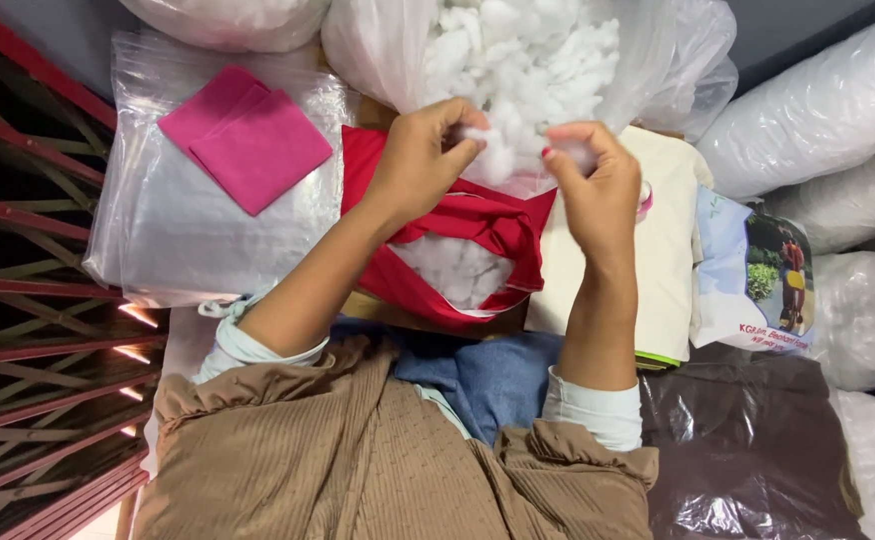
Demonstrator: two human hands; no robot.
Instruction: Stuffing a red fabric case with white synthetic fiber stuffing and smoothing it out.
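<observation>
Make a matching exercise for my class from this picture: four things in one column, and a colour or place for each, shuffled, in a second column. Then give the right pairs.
Things:
1. folded cloth pieces
2. fabric cover under the hands
3. stuffing tuft between the left hand and right hand
4. folded fabric stack

Colour or place:
A. cream, right of the red cover
B. white, pinched by the fingers of both hands
C. pink, lying on a clear plastic bag
D. red, open and partly filled with white stuffing

Pairs: 1-C, 2-D, 3-B, 4-A

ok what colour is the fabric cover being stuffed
Red cover, white stuffing inside; head view shows it best.
</observation>
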